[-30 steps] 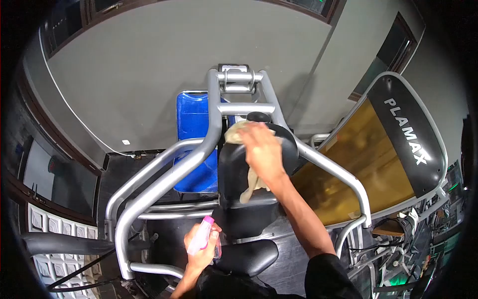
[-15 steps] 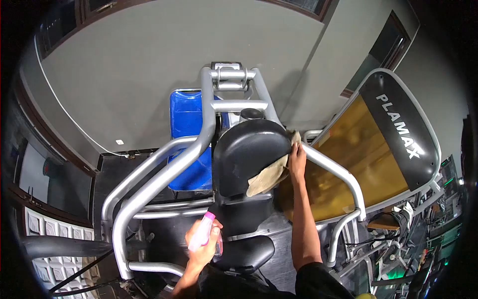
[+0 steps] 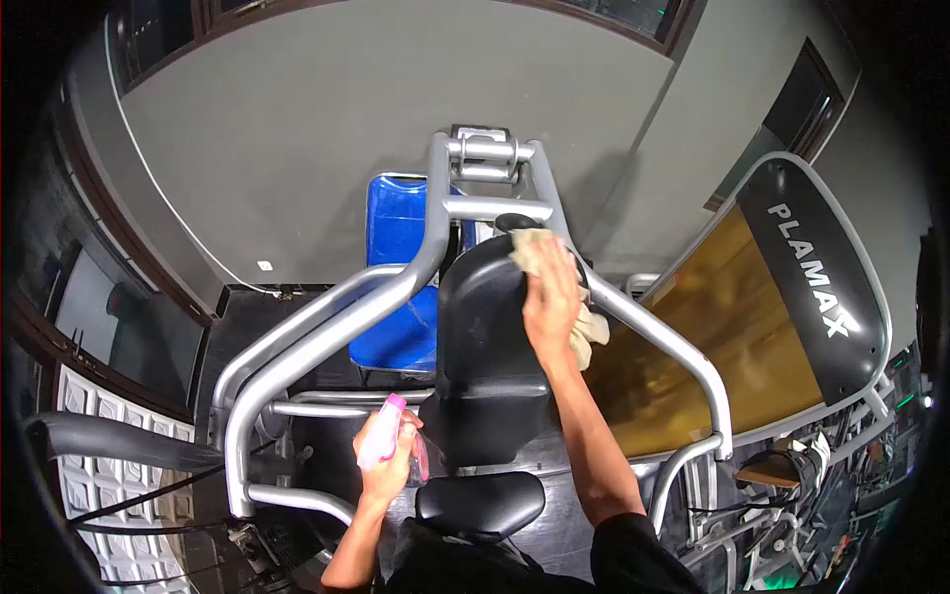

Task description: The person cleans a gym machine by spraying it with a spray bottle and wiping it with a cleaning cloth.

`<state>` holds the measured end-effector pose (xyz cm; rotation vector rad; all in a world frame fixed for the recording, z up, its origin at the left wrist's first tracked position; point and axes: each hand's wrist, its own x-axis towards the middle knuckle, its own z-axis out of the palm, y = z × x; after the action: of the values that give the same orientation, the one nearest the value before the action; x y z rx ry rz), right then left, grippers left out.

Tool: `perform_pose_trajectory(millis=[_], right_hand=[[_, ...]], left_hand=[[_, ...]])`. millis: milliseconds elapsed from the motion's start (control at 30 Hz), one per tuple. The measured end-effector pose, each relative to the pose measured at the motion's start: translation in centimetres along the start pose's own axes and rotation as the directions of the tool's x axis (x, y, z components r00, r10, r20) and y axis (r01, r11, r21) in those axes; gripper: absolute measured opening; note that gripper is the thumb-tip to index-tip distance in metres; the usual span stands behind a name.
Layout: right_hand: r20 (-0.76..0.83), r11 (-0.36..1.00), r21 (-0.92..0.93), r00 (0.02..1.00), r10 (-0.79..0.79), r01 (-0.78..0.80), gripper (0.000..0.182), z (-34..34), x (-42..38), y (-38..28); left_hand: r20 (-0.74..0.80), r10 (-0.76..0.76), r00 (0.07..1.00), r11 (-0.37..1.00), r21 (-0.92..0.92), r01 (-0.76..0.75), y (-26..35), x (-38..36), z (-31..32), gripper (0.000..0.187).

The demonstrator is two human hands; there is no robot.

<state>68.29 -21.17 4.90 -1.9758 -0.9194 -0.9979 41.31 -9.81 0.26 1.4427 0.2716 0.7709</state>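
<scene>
My right hand (image 3: 552, 309) presses a beige cloth (image 3: 591, 327) against the upper right of the black padded backrest (image 3: 485, 317) of a gym machine. Part of the cloth shows above the fingers and part hangs at the right edge of the pad. My left hand (image 3: 388, 457) is wrapped round a spray bottle (image 3: 380, 436) with a pink top, held upright left of the backrest. Below the backrest is the black seat pad (image 3: 482, 502), close to my body.
Silver frame tubes (image 3: 332, 322) curve round both sides of the backrest. Behind stands a blue chair (image 3: 396, 223) by the grey wall (image 3: 327, 129). At right is a panel lettered PLAMAX (image 3: 816, 272), with more gym equipment (image 3: 792, 505) beyond.
My right hand has moved up and left on the backrest with the cloth, from its right edge onto the upper face. The left hand still holds the bottle; the view has shifted slightly.
</scene>
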Motion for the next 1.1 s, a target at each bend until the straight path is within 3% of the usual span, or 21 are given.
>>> perform_pose_trajectory(millis=[67, 167, 300, 367, 500, 567, 633, 767, 833, 867, 900, 967, 1000, 1033, 1100], right_hand=[[0.096, 0.990, -0.070, 0.988, -0.119, 0.126, 0.042, 0.7, 0.3, -1.1], [0.206, 0.948, 0.002, 0.927, -0.313, 0.319, 0.043, 1.2, -2.0, -1.5], [0.506, 0.852, 0.134, 0.704, -0.498, 0.506, 0.043, 1.1, -8.0, -1.4], [0.578, 0.791, 0.201, 0.583, -0.572, 0.577, 0.044, 1.0, -11.7, -0.1], [0.614, 0.748, 0.233, 0.502, -0.609, 0.622, 0.044, -0.1, -10.8, 0.4], [0.581, 0.741, 0.234, 0.520, -0.626, 0.630, 0.044, -0.1, -8.9, 0.3], [0.523, 0.767, 0.178, 0.601, -0.604, 0.616, 0.043, -0.3, -6.1, -0.3], [0.288, 0.919, 0.137, 0.873, -0.394, 0.370, 0.045, 0.8, -0.6, -1.9], [0.150, 0.943, 0.046, 0.931, -0.332, 0.329, 0.046, 0.7, 3.7, -4.0], [0.153, 0.967, 0.056, 0.954, -0.256, 0.251, 0.041, 0.5, 5.7, -5.4], [0.144, 0.956, 0.050, 0.945, -0.294, 0.290, 0.030, 1.3, 7.1, -5.9], [0.457, 0.966, -0.013, 0.860, -0.225, 0.259, 0.018, 3.8, 6.6, -5.6], [0.636, 0.960, -0.081, 0.755, -0.158, 0.269, 0.014, 5.8, 5.2, -4.9], [0.662, 0.855, -0.118, 0.682, -0.311, 0.505, 0.016, 6.7, 4.6, -5.1], [0.723, 0.785, -0.143, 0.605, -0.333, 0.603, 0.017, 7.6, 2.8, -6.0]], left_hand=[[-0.012, 0.013, 1.000, 1.000, -0.001, -0.013, -0.1, 0.0, -0.1, 0.013], [-0.019, 0.037, 0.999, 0.998, 0.056, -0.036, -0.3, 0.0, -0.3, 0.012], [-0.015, 0.020, 1.000, 0.998, 0.056, -0.019, -0.3, -0.2, -0.3, 0.010], [-0.027, 0.031, 0.999, 0.997, 0.066, -0.029, -0.1, 0.0, -0.5, 0.010], [-0.031, 0.009, 0.999, 0.999, 0.053, -0.007, 0.1, -0.2, -0.4, 0.010], [-0.028, 0.010, 1.000, 0.997, 0.071, -0.008, 0.1, -0.2, -0.4, 0.009], [-0.035, 0.015, 0.999, 0.999, 0.048, -0.014, -0.1, -0.2, -0.4, 0.009], [-0.065, 0.022, 0.998, 0.999, 0.049, -0.018, 0.0, -0.2, -0.6, 0.009], [-0.053, 0.023, 0.998, 0.999, 0.046, -0.020, -0.1, -0.2, -0.8, 0.010], [-0.060, 0.023, 0.998, 0.999, 0.047, -0.020, -0.1, -0.3, -0.8, 0.010], [-0.053, 0.033, 0.998, 0.997, 0.072, -0.029, -0.2, -0.3, -0.9, 0.010], [-0.049, 0.043, 0.998, 0.994, 0.098, -0.038, -0.2, -0.3, -1.0, 0.009], [-0.050, 0.036, 0.998, 0.996, 0.081, -0.032, -0.1, -0.3, -0.9, 0.009], [-0.049, 0.031, 0.998, 0.998, 0.063, -0.028, 0.0, -0.3, -0.9, 0.009], [-0.058, 0.036, 0.998, 0.998, 0.053, -0.033, -0.1, -0.2, -0.9, 0.008]])
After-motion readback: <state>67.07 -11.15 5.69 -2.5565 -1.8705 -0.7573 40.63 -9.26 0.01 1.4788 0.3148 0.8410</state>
